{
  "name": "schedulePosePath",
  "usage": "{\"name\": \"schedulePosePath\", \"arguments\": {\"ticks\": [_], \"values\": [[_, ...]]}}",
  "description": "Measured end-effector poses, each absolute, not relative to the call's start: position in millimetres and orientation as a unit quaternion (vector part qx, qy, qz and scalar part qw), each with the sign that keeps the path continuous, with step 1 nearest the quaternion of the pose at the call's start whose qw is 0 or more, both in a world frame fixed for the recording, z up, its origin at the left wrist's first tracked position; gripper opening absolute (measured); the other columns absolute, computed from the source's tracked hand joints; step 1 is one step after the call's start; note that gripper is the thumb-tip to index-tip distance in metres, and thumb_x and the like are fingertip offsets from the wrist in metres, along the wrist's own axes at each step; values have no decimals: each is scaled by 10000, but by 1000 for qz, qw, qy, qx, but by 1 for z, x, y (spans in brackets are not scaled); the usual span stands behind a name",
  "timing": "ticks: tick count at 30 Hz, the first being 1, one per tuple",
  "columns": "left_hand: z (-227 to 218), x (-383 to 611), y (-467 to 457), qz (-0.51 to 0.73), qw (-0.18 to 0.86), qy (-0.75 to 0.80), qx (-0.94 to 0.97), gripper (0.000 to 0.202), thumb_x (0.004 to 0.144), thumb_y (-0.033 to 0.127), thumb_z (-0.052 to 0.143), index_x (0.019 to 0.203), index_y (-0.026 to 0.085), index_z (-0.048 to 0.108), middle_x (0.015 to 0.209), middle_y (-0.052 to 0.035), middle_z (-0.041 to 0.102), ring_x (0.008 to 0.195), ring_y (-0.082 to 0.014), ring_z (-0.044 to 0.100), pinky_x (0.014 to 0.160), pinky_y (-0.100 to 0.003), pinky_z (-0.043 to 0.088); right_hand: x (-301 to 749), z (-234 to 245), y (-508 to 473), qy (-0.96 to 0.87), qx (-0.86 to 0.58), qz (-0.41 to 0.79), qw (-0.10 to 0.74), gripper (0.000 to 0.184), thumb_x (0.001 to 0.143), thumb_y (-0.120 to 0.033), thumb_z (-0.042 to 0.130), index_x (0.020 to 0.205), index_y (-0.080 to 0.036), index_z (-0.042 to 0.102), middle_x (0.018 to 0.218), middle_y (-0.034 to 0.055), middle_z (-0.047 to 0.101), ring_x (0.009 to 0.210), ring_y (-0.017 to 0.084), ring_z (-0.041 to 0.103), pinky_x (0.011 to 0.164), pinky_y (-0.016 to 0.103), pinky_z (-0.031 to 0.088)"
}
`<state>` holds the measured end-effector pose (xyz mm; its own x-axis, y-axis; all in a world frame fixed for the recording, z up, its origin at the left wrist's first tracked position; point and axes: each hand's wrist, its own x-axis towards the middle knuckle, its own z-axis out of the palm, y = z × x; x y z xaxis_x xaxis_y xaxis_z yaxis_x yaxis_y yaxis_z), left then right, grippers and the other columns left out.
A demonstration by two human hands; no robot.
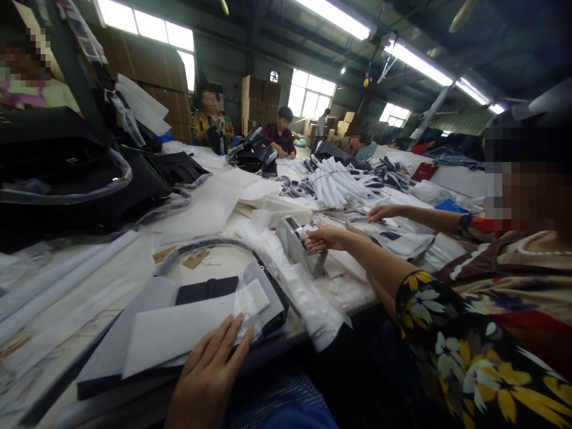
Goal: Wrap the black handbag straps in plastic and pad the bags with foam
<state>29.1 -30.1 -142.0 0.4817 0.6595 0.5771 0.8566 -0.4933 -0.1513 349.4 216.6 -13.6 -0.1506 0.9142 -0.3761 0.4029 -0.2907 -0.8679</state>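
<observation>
My left hand (212, 369) rests palm down with its fingers stretched out. Its fingertips touch a white foam sheet (179, 328) and a piece of clear plastic (245, 304). Under these lies a black handbag (274, 310), flat at the table's near edge and partly covered. The bag's wrapped handle (210, 243) arches away from me, with brown paper tags (195, 258) inside the loop. My right hand is out of view.
At right, a co-worker's hand (328, 237) is at a grey tape dispenser (290, 235); the other hand (383, 213) reaches over the table. White wrapped strips (335, 182) are piled behind. Black bags (67, 167) stand at left. Several people sit farther back.
</observation>
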Motion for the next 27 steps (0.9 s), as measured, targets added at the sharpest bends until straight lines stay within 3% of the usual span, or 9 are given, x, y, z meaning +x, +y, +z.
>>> {"name": "schedulePosePath", "arguments": {"ticks": [4,9,17,23,27], "values": [[-142,29,-31,-231,207,-454,-835,506,973,118,318,1383,277,569,1488,-23,518,1315,-210,533,1081,-366,358,360,5,193,-510,-617,531,277,290,926,-348,666,801,-88,693,788,126,753,607,117,697,552,167,593],[-141,29,-30,-245,200,-450,-835,531,937,73,331,1365,258,585,1468,-39,540,1284,-211,562,1072,-357,363,381,15,138,-498,-627,502,327,343,860,-444,726,839,-101,725,883,144,762,609,111,672,537,173,573],[-142,26,-29,-245,183,-441,-844,537,920,82,359,1385,259,562,1485,-42,522,1300,-211,547,1089,-351,337,396,-52,98,-562,-643,398,335,489,712,-600,754,785,-118,717,769,94,734,538,97,599,514,210,506],[-142,25,-31,-252,170,-441,-844,550,909,70,358,1381,259,567,1483,-43,525,1302,-212,547,1101,-340,324,398,-83,104,-623,-652,288,323,389,762,-540,682,731,-153,710,620,41,678,519,143,573,509,257,474],[-142,25,-31,-257,165,-440,-844,551,913,70,336,1373,257,575,1490,-49,516,1306,-209,543,1111,-339,309,407,-65,89,-677,-640,191,309,228,832,-392,650,900,-202,754,812,68,743,729,209,668,740,330,529]]}}
